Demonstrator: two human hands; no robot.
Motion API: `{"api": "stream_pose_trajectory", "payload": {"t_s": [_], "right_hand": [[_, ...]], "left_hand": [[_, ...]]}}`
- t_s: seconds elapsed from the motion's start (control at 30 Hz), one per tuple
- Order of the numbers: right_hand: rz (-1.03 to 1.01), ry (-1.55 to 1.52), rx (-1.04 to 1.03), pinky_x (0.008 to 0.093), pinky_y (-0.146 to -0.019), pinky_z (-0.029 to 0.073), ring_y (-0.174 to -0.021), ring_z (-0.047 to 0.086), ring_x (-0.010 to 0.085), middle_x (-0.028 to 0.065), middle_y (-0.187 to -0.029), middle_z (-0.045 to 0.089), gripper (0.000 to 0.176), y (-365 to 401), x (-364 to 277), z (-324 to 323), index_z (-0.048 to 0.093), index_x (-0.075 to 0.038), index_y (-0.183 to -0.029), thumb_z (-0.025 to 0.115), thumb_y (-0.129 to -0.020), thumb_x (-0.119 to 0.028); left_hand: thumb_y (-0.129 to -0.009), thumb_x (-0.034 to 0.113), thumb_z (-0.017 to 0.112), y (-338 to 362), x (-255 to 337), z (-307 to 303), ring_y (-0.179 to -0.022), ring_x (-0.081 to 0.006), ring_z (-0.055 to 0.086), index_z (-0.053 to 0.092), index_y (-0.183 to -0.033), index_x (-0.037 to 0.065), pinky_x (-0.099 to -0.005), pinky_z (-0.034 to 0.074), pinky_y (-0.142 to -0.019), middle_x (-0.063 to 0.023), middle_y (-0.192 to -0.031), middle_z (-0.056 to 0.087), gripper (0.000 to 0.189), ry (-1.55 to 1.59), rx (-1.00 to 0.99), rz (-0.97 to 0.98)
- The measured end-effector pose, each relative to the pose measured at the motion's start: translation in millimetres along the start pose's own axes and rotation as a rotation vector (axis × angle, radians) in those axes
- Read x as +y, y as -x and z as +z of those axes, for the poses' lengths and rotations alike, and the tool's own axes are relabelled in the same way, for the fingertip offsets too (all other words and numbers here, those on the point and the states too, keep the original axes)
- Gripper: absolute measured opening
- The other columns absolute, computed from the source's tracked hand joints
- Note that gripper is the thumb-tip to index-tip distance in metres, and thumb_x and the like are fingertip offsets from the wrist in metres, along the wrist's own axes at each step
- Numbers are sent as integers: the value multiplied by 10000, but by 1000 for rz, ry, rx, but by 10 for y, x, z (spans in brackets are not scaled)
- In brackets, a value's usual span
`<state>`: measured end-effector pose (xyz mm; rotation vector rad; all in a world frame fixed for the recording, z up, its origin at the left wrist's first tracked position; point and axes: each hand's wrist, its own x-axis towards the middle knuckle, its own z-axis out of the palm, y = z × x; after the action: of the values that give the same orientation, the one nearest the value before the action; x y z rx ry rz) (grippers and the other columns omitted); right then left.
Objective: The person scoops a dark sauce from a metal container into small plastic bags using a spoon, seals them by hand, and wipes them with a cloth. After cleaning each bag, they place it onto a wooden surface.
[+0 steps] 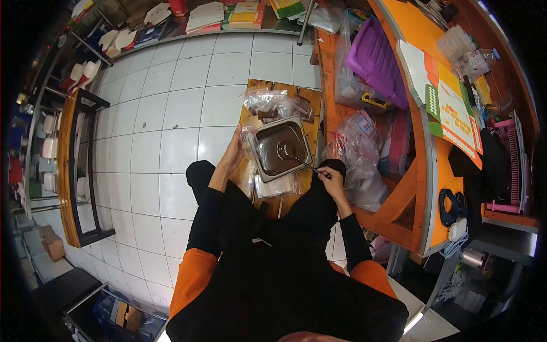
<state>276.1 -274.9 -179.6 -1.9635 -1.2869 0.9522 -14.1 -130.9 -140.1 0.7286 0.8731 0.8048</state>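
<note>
A rectangular metal pan [306,132] holds smooth dark brown sauce [276,162] and rests slightly turned on a low wooden stool between my knees. At its left rim, my left hand [232,150] is closed around what looks like a clear plastic bag [249,138]; the fingertips are partly hidden. My right hand [332,182] grips the dark handle of a ladle [305,164], whose bowl dips into the sauce. Behind the pan lie several clear bags [268,101], some with brown contents. More flat plastic bags [276,186] lie in front of it.
The wooden stool [310,98] stands on white floor tiles [154,154]. To the right, an orange workbench [399,196] carries a purple basket [373,60], printed sheets [450,108] and a tape dispenser [450,206]. A wooden-topped bench [69,171] is at left; a shelf with cartons [205,17] runs behind.
</note>
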Motion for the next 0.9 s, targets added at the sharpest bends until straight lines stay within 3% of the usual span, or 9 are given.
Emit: {"api": "stream_pose_trajectory", "payload": {"t_s": [0.17, 0.37, 0.57, 0.67, 0.77, 0.8, 0.9], "right_hand": [[33, -136, -17, 265, -622, 425, -677, 538, 120, 46, -706, 583, 182, -29, 45, 61, 642, -24, -928, 628, -747, -33], [-72, -176, 39, 234, -588, 401, -638, 506, 100, 41, -713, 578, 160, -30, -110, 86, 639, -5, -921, 622, -763, -27], [-188, -156, 69, 228, -566, 388, -615, 481, 95, 43, -741, 573, 156, 6, -393, 5, 636, 6, -931, 605, -780, -22], [-262, -145, 86, 218, -544, 364, -598, 448, 85, 39, -731, 551, 159, 48, -633, -100, 634, 10, -939, 597, -788, -22], [-260, -153, 92, 212, -522, 335, -581, 409, 76, 31, -706, 519, 162, 123, -925, -233, 635, 9, -947, 595, -793, -27], [-266, -166, 97, 211, -516, 326, -576, 398, 74, 28, -699, 508, 165, 138, -989, -260, 636, 6, -949, 595, -793, -28], [-302, -180, 116, 215, -504, 314, -565, 385, 77, 24, -688, 491, 170, 165, -1064, -295, 638, -1, -955, 594, -794, -30]], "left_hand": [[-881, 601, 307, -19, 14, -49, -940, -168, 532, 524, -1093, 47, -358, 435, -834, -65, -982, 560, 632, 41, 60, -6], [-873, 623, 285, -163, -201, -453, -905, -165, 550, 515, -1117, 48, -352, 448, -830, -60, -1002, 566, 666, 183, -76, -77], [-892, 576, 319, -110, -204, -504, -1033, -176, 500, 505, -1140, 43, -354, 378, -923, -75, -1127, 534, 616, 283, -56, -51], [-899, 453, 443, -7, -26, -385, -1152, -185, 425, 503, -1147, 57, -354, 324, -971, -81, -1221, 488, 471, 47, 218, 105], [-860, 298, 561, 173, 233, -269, -1220, -190, 363, 501, -1149, 76, -353, 318, -975, -71, -1286, 450, 370, -420, 171, 455], [-776, 173, 657, 287, 340, -211, -1209, -204, 389, 501, -1144, 81, -352, 341, -958, -71, -1299, 448, 411, -463, 157, 474], [-701, 126, 726, 510, 584, 14, -1155, -211, 451, 509, -1127, 66, -347, 376, -927, -76, -1266, 481, 483, -748, 124, 659]]}}
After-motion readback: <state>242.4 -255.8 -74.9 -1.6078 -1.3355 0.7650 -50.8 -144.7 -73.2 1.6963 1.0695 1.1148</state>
